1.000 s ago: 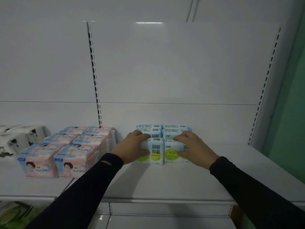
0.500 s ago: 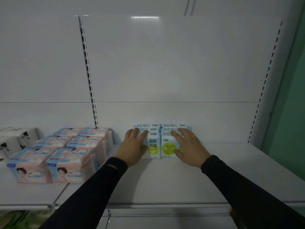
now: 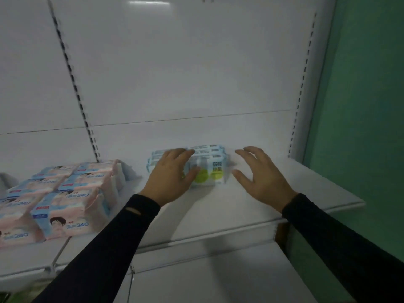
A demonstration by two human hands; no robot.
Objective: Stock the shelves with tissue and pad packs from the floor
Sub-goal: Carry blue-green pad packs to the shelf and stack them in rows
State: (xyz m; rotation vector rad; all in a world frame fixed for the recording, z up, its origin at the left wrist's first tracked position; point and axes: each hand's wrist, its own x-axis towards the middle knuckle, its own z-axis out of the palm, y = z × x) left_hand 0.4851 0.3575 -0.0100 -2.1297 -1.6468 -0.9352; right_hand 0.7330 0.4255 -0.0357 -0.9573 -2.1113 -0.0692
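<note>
Pad packs [image 3: 207,169] at shelf [image 3: 218,215] back; tissue packs [image 3: 65,193] left of them.

A shop aisle. White metal gondola shelf [image 3: 218,215] w/ slotted uprights [image 3: 75,88] and back panels. Identical retail tissue packs [image 3: 65,202] and pad packs [image 3: 209,169] sit in rows, labels facing front.

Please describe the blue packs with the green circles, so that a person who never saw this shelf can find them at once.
Look at the white shelf whose right end meets the green wall. Near its back panel, right of the slotted upright, stands a small block of blue packs, with the left hand resting on it. Unlike the pink packs further left, these show green circles on the front.
</note>
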